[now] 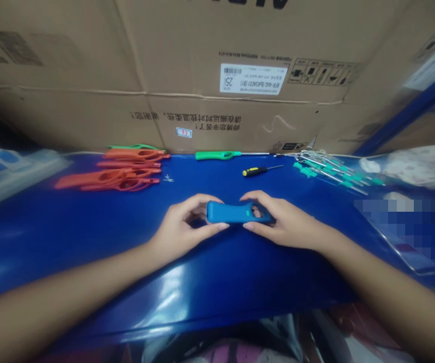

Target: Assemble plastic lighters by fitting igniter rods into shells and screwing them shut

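Observation:
Between both hands, above the blue tabletop, is a blue plastic lighter handle with a finger hole near its right end and a small green spot. My left hand grips its left end, thumb along the near side. Around the right end, by the hole, the fingers and thumb of my right hand are closed. Beyond them lie a black and yellow screwdriver and a green lighter with a long metal rod.
Several orange lighter handles are piled at the left, near a clear plastic container. Metal rods with teal parts lie at the back right, beside a white patterned bag. A large cardboard box walls off the back.

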A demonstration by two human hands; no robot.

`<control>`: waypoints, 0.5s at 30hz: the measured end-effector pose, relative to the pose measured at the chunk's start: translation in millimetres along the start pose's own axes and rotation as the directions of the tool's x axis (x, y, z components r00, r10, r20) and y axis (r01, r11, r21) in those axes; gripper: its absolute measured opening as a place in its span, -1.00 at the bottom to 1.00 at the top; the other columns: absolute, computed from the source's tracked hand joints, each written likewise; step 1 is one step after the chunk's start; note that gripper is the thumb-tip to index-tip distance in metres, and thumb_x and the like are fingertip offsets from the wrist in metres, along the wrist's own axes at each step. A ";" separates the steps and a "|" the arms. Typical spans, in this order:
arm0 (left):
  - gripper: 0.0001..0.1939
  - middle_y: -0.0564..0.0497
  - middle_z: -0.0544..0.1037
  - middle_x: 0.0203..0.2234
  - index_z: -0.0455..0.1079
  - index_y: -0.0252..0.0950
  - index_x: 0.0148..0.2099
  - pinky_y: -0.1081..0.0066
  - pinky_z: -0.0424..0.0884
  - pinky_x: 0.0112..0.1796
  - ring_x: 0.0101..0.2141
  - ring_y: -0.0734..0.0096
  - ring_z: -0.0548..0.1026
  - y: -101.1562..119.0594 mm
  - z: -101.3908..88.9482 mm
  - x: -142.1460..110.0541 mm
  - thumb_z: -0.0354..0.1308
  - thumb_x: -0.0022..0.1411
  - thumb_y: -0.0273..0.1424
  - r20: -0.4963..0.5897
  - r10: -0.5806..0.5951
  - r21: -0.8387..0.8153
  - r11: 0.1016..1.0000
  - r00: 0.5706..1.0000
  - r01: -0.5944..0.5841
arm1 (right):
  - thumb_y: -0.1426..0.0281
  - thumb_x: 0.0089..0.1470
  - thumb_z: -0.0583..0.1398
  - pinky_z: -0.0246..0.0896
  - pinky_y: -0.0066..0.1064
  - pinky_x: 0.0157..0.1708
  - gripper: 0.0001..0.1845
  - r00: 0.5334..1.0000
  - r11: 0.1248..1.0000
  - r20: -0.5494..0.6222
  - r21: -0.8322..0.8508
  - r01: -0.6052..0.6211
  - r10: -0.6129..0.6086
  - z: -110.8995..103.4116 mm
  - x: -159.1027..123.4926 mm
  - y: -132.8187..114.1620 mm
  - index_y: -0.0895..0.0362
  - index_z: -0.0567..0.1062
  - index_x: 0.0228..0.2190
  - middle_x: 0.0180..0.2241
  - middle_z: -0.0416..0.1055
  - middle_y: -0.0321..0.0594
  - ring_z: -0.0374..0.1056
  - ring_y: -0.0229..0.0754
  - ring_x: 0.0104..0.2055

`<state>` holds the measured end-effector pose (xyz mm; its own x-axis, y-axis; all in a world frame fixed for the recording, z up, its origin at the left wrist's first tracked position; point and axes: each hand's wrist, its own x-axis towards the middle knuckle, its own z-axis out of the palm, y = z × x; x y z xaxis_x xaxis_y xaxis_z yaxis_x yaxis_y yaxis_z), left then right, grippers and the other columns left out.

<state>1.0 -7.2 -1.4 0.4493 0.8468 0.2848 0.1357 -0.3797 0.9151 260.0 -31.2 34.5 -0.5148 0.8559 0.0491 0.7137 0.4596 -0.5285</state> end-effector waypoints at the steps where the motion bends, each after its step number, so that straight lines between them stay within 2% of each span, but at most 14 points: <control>1: -0.60 0.02 0.61 -0.31 0.46 -0.29 -0.06 0.49 0.50 -0.25 -0.32 0.40 0.57 0.4 -0.1 0.1 0.43 0.09 -0.29 -0.006 -0.007 0.004 1.000 1.000 0.007 | 0.15 0.26 0.17 0.29 -0.38 -0.26 -0.57 0.999 1.000 -0.017 -0.006 0.031 -0.031 0.7 0.1 0.4 0.03 0.29 0.09 -0.17 0.44 -0.23 0.42 -0.18 -0.21; 3: -0.62 0.03 0.60 -0.35 0.47 -0.30 -0.10 0.48 0.50 -0.28 -0.35 0.41 0.56 1.2 0.1 0.9 0.43 0.07 -0.27 -0.020 -0.032 0.007 0.999 0.999 0.032 | 0.18 0.29 0.15 0.30 -0.32 -0.11 -0.65 0.995 0.995 -0.042 -0.024 0.092 -0.093 2.3 0.4 1.6 0.04 0.33 0.04 -0.04 0.42 -0.16 0.41 -0.13 -0.07; 5: -0.63 0.03 0.60 -0.38 0.48 -0.31 -0.12 0.47 0.49 -0.30 -0.37 0.41 0.55 1.4 0.7 2.0 0.42 0.08 -0.25 -0.028 -0.071 0.002 0.997 0.997 0.071 | 0.19 0.32 0.11 0.30 -0.28 -0.04 -0.67 0.991 0.992 -0.053 -0.037 0.122 -0.124 4.2 0.9 3.1 0.06 0.36 0.03 0.00 0.40 -0.12 0.40 -0.10 -0.02; 9: -0.59 0.00 0.59 -0.39 0.49 -0.34 -0.09 0.42 0.48 -0.29 -0.39 0.38 0.55 0.7 1.9 3.1 0.41 0.07 -0.22 -0.038 -0.155 -0.026 0.988 0.987 0.155 | 0.19 0.33 0.09 0.31 -0.23 0.01 -0.67 0.988 0.990 -0.075 -0.043 0.132 -0.135 7.5 2.4 5.8 0.08 0.38 0.03 0.01 0.40 -0.10 0.41 -0.08 -0.02; 15: -0.55 -0.01 0.59 -0.41 0.50 -0.36 -0.08 0.40 0.46 -0.30 -0.40 0.37 0.53 -2.1 1.6 2.7 0.42 0.03 -0.23 -0.028 -0.220 -0.063 0.974 0.975 0.218 | 0.21 0.35 0.07 0.32 -0.23 0.00 -0.66 0.987 0.988 -0.057 -0.028 0.150 -0.152 10.1 4.4 7.0 0.10 0.38 0.05 0.01 0.39 -0.07 0.40 -0.07 -0.01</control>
<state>3.3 -4.7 -3.0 0.3833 0.9198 0.0842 0.1748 -0.1617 0.9712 257.9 -26.6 22.5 -0.5890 0.7885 0.1771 0.6412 0.5894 -0.4914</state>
